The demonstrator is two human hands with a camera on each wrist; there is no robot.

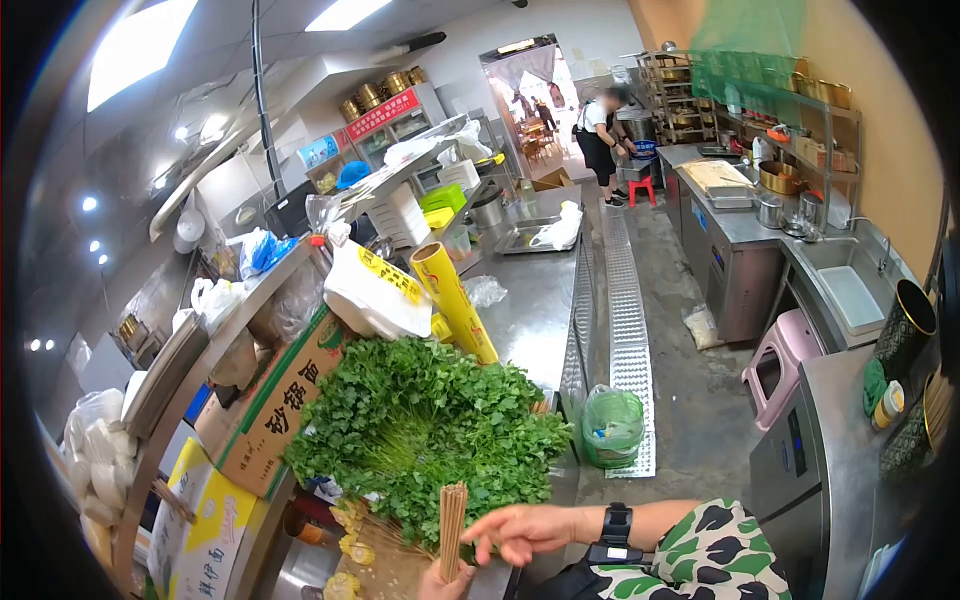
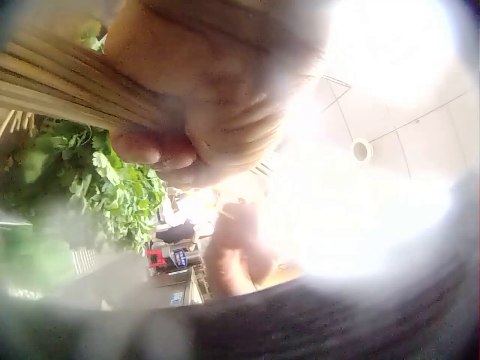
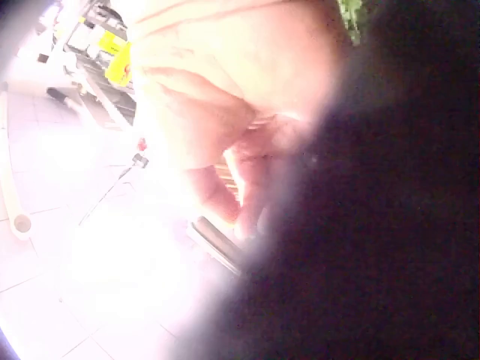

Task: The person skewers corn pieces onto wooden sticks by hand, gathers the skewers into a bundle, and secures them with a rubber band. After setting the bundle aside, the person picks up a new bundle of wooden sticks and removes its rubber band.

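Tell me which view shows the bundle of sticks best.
Head view: the bundle of sticks shows upright above the left grip, upper ends in frame. Left wrist view: closer, but soft and cut off by the left edge. Right wrist view: at most thin slivers, too washed out to be sure.

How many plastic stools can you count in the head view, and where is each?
2: a pink stool below the sink on the right, and a red stool beside the far person. Others may be hidden.
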